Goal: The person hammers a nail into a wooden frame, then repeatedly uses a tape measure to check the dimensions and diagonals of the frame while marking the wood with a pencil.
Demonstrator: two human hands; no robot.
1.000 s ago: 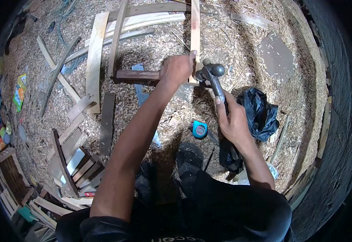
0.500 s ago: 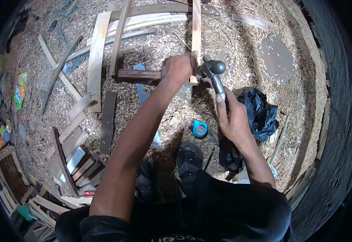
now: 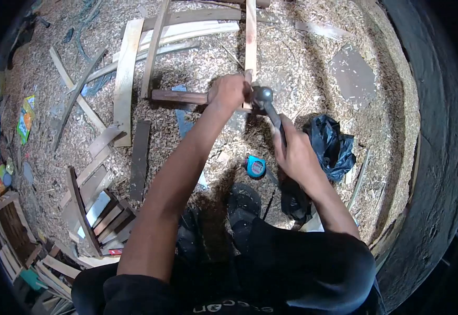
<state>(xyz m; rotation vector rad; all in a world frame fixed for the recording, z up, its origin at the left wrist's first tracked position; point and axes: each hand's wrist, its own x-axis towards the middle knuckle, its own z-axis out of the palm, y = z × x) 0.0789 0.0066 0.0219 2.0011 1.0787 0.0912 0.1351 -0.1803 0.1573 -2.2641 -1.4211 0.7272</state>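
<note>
My left hand (image 3: 229,90) is closed around a short wooden crosspiece (image 3: 179,97), at its right end. There the crosspiece meets a long pale wooden strip (image 3: 251,39), and another long strip (image 3: 154,50) runs up from its left end. In my right hand (image 3: 295,155) is a hammer (image 3: 274,116), gripped by its handle. The hammer's metal head is right beside my left fingers at the corner joint and partly covers it. A turquoise tape measure (image 3: 256,167) lies on the ground below the hammer, near my feet.
Wood shavings cover the ground. A black plastic bag (image 3: 329,147) lies right of my right hand. A wide pale board (image 3: 128,84) and a dark board (image 3: 140,157) lie to the left. Wood offcuts (image 3: 95,210) are piled at lower left. A dark wall (image 3: 433,173) runs along the right.
The hammer has swung down and left, its head now closer to the corner joint. My right hand moved slightly left with it. My left hand keeps its hold.
</note>
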